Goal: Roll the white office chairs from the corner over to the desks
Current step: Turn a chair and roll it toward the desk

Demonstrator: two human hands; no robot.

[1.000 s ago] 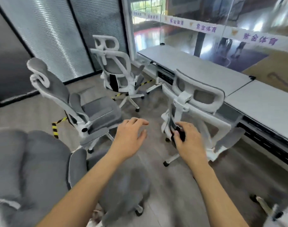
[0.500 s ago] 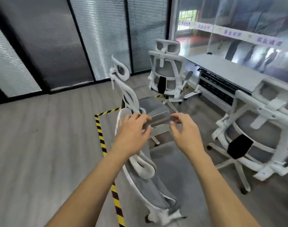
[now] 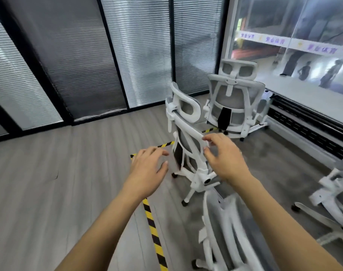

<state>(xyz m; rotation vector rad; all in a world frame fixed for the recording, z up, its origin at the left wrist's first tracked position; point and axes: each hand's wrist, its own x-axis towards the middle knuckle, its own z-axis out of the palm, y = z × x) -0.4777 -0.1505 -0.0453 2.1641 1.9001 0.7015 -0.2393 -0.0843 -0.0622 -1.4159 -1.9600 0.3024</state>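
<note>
Grey floor [image 3: 49, 192], blinds [image 3: 139, 55] behind. Far chair [image 3: 235, 102] at the desk [image 3: 303, 98]; middle chair [image 3: 186, 130] not yet rolled. Your right hand [image 3: 227, 161] touches its frame, uncurled; left hand [image 3: 147, 169] apart, empty.

Yellow-black tape [image 3: 153, 229] marks the grey floor [image 3: 49, 192] near seemingly closed blinds [image 3: 143, 55].

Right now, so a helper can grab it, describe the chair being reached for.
A desk lines the window wall, a parked chair facing it. Left of that, over the yellow-black tape, stands the target chair. Only it shows side-on, the fingers of the right hand at its back frame.
</note>
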